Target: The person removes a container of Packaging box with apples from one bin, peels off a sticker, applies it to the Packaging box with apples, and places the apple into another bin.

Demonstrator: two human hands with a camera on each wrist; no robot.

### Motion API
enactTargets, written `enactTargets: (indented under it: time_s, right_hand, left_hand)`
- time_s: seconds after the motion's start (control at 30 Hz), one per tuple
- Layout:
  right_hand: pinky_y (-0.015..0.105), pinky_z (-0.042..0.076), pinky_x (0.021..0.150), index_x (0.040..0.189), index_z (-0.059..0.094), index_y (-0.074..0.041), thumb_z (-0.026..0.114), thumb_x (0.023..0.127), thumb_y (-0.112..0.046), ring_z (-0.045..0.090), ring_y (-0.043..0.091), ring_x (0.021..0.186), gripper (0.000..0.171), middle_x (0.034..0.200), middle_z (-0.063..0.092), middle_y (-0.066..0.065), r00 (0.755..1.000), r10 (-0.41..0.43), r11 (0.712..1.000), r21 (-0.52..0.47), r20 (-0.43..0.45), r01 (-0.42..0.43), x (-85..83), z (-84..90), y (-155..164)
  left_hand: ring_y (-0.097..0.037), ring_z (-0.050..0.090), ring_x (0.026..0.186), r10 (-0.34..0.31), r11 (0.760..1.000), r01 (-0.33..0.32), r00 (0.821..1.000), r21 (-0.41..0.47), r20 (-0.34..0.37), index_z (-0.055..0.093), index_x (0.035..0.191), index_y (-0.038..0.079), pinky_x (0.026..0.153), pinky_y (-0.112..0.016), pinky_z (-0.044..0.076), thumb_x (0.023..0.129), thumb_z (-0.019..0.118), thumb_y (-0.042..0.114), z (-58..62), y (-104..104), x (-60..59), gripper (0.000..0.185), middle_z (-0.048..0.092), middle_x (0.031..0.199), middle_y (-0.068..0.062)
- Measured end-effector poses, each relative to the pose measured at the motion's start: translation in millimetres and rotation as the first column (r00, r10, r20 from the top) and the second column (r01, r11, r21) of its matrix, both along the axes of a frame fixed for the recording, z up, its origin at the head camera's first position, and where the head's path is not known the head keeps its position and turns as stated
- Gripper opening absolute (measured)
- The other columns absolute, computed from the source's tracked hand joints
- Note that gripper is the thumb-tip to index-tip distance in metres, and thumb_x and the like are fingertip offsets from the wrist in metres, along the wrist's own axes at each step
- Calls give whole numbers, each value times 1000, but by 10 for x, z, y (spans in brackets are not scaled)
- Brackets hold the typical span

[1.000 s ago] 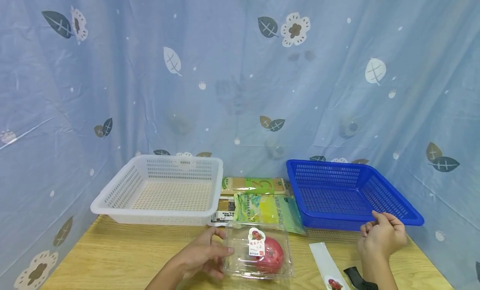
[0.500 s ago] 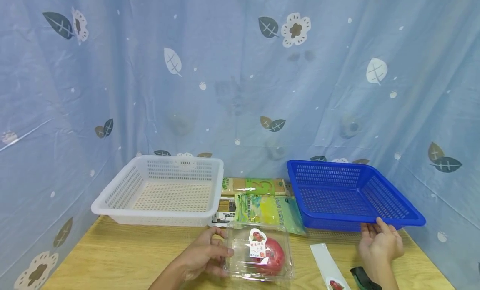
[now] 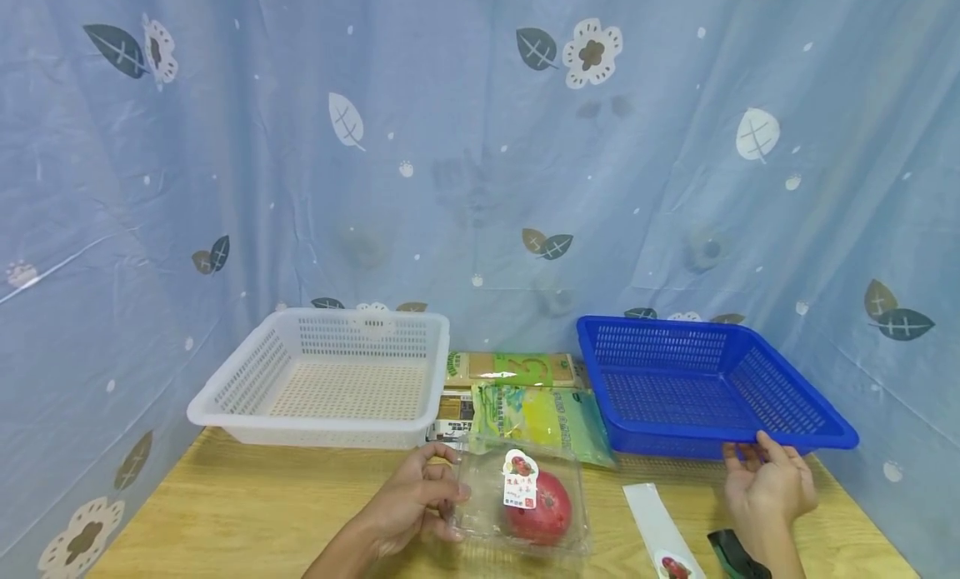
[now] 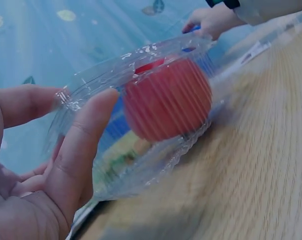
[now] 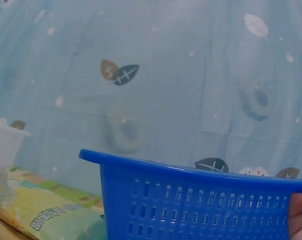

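Note:
My left hand (image 3: 416, 504) pinches the left side of a clear plastic clamshell box (image 3: 480, 512), thumb in front. A red round fruit (image 3: 551, 516) lies inside, and the lid bears a white label (image 3: 521, 489) with a fruit picture. In the left wrist view the box (image 4: 165, 160) sits tilted, with the fruit (image 4: 168, 100) showing through its ribbed wall. At the right, my right hand (image 3: 772, 487) grips the front rim of a blue plastic basket (image 3: 675, 441), thumb on the rim and fingers beneath. Only part of that hand (image 5: 299, 217) shows in the right wrist view.
A white basket (image 3: 315, 429) stands at the back left. Between the baskets lie a yellow-green packet (image 3: 536, 416), a tan and green package (image 3: 517, 369) and a dark printed one (image 3: 453, 408). A white label strip (image 3: 652, 516) lies near the right hand. A patterned curtain (image 3: 480, 146) closes the back.
My right hand, earlier raised with curled fingers by the blue basket, has turned and taken hold of its front rim. The box in my left hand has tilted slightly.

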State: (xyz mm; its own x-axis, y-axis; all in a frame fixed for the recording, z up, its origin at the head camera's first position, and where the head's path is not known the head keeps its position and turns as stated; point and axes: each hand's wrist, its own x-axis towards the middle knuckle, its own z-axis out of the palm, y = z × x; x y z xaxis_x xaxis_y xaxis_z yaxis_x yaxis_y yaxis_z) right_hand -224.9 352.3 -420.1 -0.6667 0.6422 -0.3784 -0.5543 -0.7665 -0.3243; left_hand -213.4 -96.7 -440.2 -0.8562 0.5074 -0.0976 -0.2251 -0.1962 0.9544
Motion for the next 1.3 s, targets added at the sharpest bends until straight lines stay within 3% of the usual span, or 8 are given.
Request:
enactTargets:
  time_s: [0.2,0.4,0.63,0.87,0.97,1.13,1.3]
  right_hand:
    - [38,50,60,87,40,-7,65,91,12,48,27,62,31,80,50,10,1000,20,999,26,-2,-20,-42,-13,-120]
    - [39,48,60,90,36,-10,66,92,8,47,25,64,35,91,46,7,1000,15,999,37,-17,-14,-37,-6,-118]
    - [38,50,63,89,38,-9,67,92,7,48,25,66,33,87,48,7,1000,5,999,48,23,-7,-32,-7,-52]
    - [38,50,64,92,36,-10,66,92,8,48,25,68,34,89,47,8,1000,0,999,39,2,0,-3,21,-28]
    - [37,49,66,94,35,-11,65,93,8,48,24,69,35,91,46,7,1000,4,999,34,6,-4,0,28,-29]
    - [37,48,68,93,36,-12,66,93,7,47,24,69,35,91,45,6,1000,12,1000,26,17,-12,-1,18,-19]
    - [37,48,66,92,37,-11,66,93,7,47,24,68,34,88,46,7,1000,10,1000,23,17,-10,1,9,-2]
  left_hand:
    - [-11,55,59,72,997,-72,997,10,-23,30,130,-3,57,-35,62,85,70,2,184,-51,27,60,57,80,0]
    - [-11,56,60,91,994,-88,995,66,-45,26,134,-4,62,-36,63,89,68,3,436,-49,-11,63,54,80,0]
    - [-13,56,60,99,984,-87,993,154,-72,27,134,-2,64,-34,63,92,67,4,712,73,-143,59,50,83,-2]
    - [-15,56,57,96,978,-82,993,190,-69,34,128,4,66,-37,64,92,66,4,912,325,-292,48,47,72,-2]
    - [-16,56,58,88,979,-73,994,191,-72,33,127,5,68,-36,64,93,66,4,975,446,-371,47,45,73,-3]
    - [-19,56,61,71,981,-57,995,187,-67,30,125,4,71,-36,64,96,63,4,1005,681,-486,43,49,91,-9]
    - [-21,57,63,97,980,-92,995,179,-21,32,128,3,72,-38,64,96,63,2,1011,988,-561,44,51,91,-11]
